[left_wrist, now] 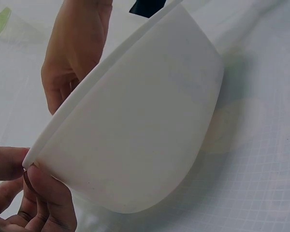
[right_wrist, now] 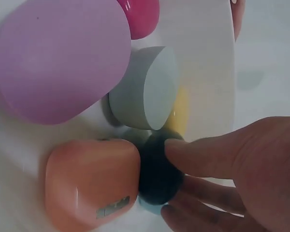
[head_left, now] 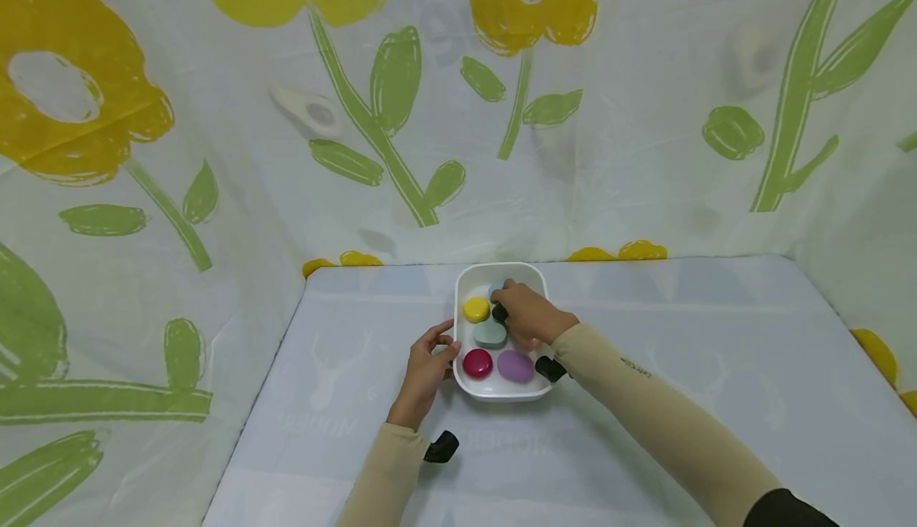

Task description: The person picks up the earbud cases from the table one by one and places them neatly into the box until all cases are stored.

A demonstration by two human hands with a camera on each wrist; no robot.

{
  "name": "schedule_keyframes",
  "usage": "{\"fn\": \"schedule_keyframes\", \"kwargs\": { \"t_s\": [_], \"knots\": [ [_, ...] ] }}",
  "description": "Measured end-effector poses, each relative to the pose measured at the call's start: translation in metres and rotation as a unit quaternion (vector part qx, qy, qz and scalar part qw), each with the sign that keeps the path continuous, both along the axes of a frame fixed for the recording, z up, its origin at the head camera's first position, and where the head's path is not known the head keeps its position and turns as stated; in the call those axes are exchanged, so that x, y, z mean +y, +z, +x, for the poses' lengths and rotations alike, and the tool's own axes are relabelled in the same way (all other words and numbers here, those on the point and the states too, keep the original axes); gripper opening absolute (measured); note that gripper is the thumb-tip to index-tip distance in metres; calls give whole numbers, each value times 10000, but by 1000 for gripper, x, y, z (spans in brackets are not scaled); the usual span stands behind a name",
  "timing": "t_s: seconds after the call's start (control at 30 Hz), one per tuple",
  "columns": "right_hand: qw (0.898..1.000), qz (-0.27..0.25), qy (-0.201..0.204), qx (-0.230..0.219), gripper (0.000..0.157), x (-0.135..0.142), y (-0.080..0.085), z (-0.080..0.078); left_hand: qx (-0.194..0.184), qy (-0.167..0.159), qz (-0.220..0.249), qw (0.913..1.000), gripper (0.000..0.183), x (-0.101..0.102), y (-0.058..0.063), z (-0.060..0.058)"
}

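Observation:
A white plastic basin (head_left: 503, 391) holds several smooth rounded objects. My left hand (head_left: 423, 369) grips its left rim, with thumb and finger pinching the edge in the left wrist view. Inside the basin, my right hand (head_left: 532, 312) holds a dark, round, smooth object (right_wrist: 158, 169) between thumb and fingers. Right beside it lies a peach-coloured rounded object (right_wrist: 92, 179) with a small label. A grey-green flat-topped object (head_left: 490, 333) and a yellow one (head_left: 476, 310) are close by. A light blue object (right_wrist: 152, 207) is mostly hidden behind the dark one.
A dark pink round object (head_left: 478, 364) and a purple oval object (head_left: 516, 366) lie in the near end of the basin. The basin stands on a pale patterned table (head_left: 645, 431), close to its back edge. A flower-printed curtain (head_left: 637, 129) hangs behind the table.

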State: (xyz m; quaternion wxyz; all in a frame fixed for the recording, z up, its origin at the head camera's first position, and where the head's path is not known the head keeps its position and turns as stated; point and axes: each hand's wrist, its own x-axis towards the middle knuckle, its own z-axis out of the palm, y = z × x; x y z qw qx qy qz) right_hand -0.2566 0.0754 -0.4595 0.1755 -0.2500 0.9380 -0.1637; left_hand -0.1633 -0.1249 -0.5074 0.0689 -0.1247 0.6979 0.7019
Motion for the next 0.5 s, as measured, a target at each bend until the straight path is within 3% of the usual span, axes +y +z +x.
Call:
{"fn": "schedule_keyframes", "kwargs": {
  "t_s": [0.07, 0.17, 0.27, 0.5],
  "knots": [
    [10000, 22, -52, 33, 70, 2, -1, 0, -19, 10, -26, 10000, 49, 0, 0, -1],
    [9998, -87, -121, 151, 59, 7, 0, 2, -20, 8, -24, 10000, 49, 0, -1, -2],
    [9973, -526, -194, 468, 47, 16, 2, 10, 9, -7, 11, 10000, 49, 0, -2, -2],
    [9753, -1705, -358, 1356, 38, 50, 12, 38, 23, -29, 30, 10000, 49, -2, -3, -2]
  ]
}}
